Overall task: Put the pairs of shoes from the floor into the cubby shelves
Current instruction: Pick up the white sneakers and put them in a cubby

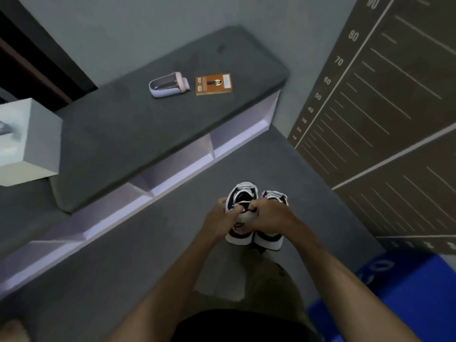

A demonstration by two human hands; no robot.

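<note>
Above the grey carpeted floor [148, 255], both hands grasp a pair of white and dark sneakers [254, 218] held side by side in front of the white cubby shelves [172, 166]. The left hand [219, 219] grips the left shoe's collar, the right hand [269, 217] the other's. On the bench's grey cushion [123, 134], near its far edge, lie a pale bottle [169, 84] and an orange book [213, 84]. A brown wall chart [385, 114] reads 10 to 90.

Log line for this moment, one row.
step: carrying pair | left hand: gripping left sneaker | right hand: gripping right sneaker | cubby shelves: visible cubbies empty
</note>
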